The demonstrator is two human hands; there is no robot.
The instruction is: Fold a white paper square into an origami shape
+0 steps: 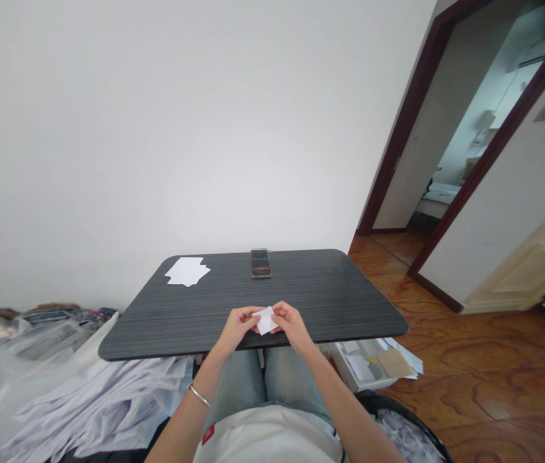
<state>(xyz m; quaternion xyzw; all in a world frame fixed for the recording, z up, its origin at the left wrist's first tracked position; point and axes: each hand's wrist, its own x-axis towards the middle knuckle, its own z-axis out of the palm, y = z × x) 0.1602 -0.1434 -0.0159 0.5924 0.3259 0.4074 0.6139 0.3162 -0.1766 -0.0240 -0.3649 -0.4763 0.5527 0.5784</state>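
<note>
On the far side of the dark woodgrain table (330,302), toward its left end, lie loose white paper sheets (187,271). At the table's near edge, the left hand (237,328), with a silver bangle (199,395) on its wrist, pinches one side of a small white paper (265,320), perhaps folded, though the fingers hide part of it. Beyond that paper, a phone (261,263) lies on the table. The right hand (292,325) pinches the paper's other side. Below the table's right end sits an open white box (352,379).
</note>
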